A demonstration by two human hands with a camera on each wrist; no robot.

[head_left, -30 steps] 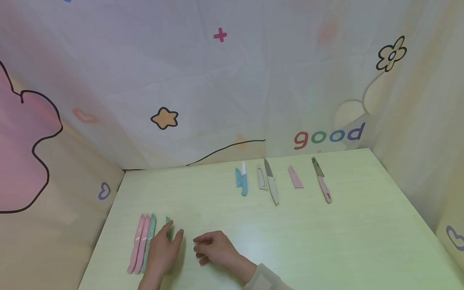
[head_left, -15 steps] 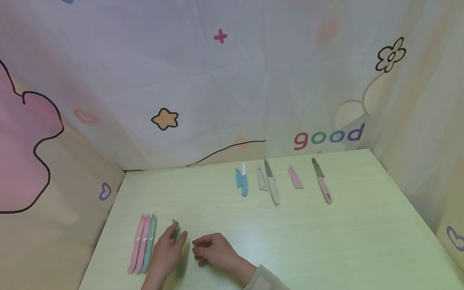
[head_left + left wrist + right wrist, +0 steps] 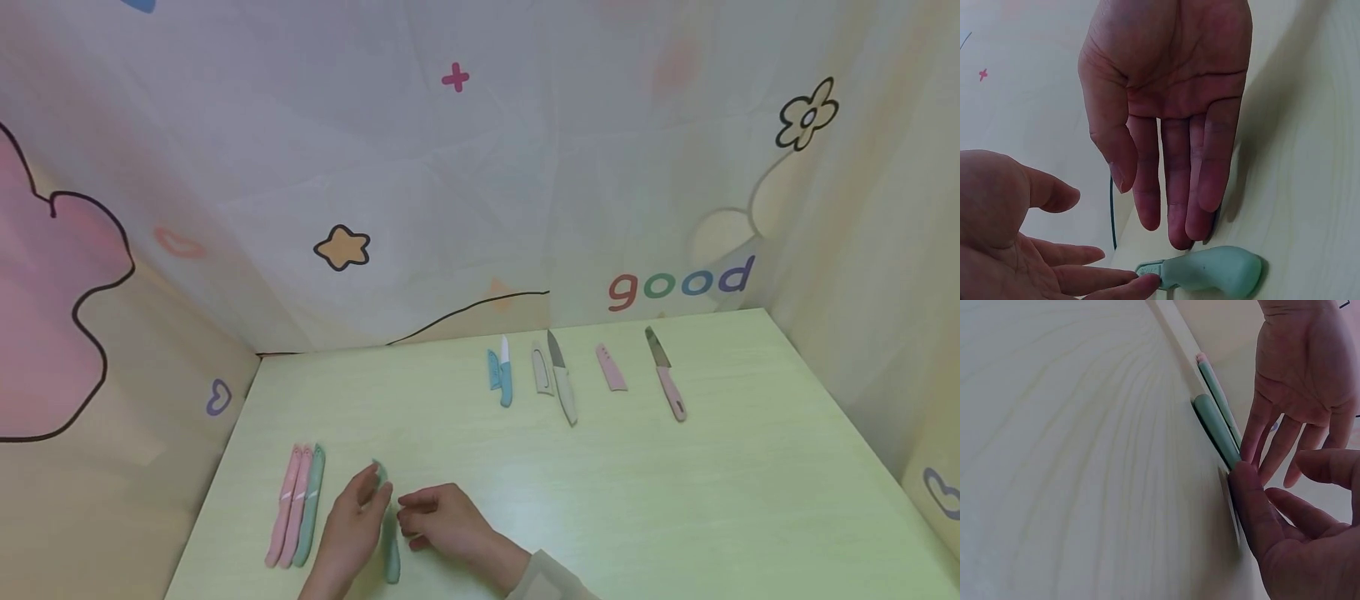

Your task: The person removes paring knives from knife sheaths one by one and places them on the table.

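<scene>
A green sheathed knife [image 3: 392,558] lies lengthwise between the two hands, its handle end toward the near edge. My left hand [image 3: 356,518] is at its far half, covering part of it. In the left wrist view, straight fingers [image 3: 1110,280] of this hand reach the sheath of the knife [image 3: 1213,269], with the thumb apart from it. Just right of the knife is my right hand [image 3: 442,518], palm turned left, fingers relaxed and holding nothing. Seen in the right wrist view, its fingertips overlap the far part of the knife [image 3: 1215,425].
To the left, two pink sheathed knives [image 3: 291,508] and another green one [image 3: 308,517] lie in a row. Along the back are a blue knife [image 3: 506,383], a grey knife [image 3: 565,392] and a pink knife [image 3: 670,392], unsheathed, with matching sheaths beside them. Curtains surround the table [image 3: 750,500].
My left hand has moved right, and the green knife has slid right with it, away from the row. The right hand has stayed almost still.
</scene>
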